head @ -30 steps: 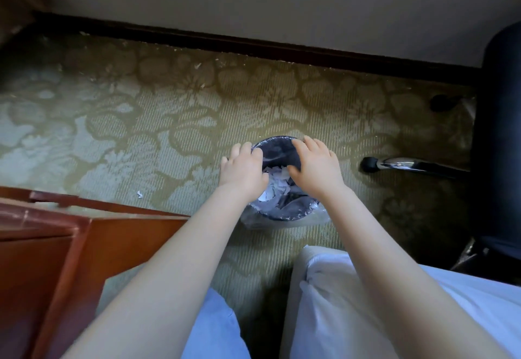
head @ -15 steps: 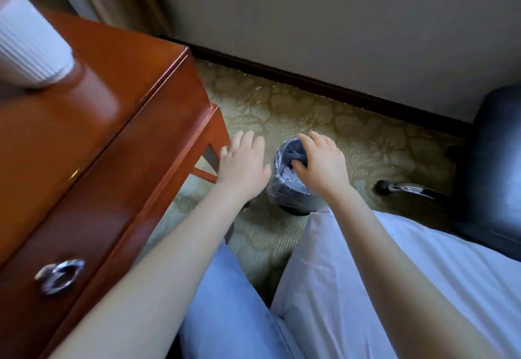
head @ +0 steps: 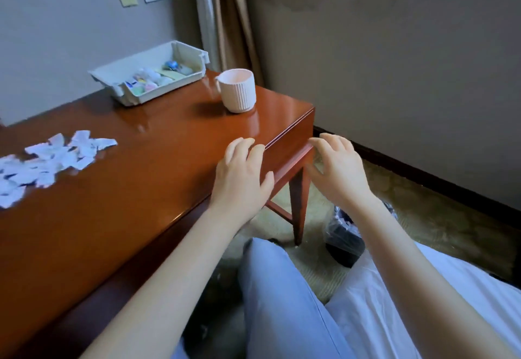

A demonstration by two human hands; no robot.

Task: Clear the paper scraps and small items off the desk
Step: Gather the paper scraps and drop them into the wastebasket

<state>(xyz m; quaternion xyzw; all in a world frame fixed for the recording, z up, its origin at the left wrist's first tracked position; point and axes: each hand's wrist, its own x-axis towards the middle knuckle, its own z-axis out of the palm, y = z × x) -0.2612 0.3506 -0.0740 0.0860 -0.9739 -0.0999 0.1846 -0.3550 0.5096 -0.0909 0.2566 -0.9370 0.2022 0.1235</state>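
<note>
A pile of torn white paper scraps (head: 48, 161) lies on the left part of the reddish wooden desk (head: 127, 203). My left hand (head: 239, 178) hovers over the desk's right corner, fingers relaxed and holding nothing. My right hand (head: 335, 169) is in the air just past the desk's right edge, fingers loosely bent and empty. A small black waste bin (head: 342, 234) lined with clear plastic stands on the carpet below my right forearm, partly hidden by it.
A white plastic tray (head: 112, 76) with several small colourful items sits at the desk's back. A ribbed pale pink cup (head: 238, 90) stands near the right corner. The desk leg (head: 298, 206) is beside the bin. My legs fill the bottom of the view.
Both hands rose from the waste bin's rim up to desk height. The view swung up from the floor to the desk top, bringing the scraps, tray and cup into sight.
</note>
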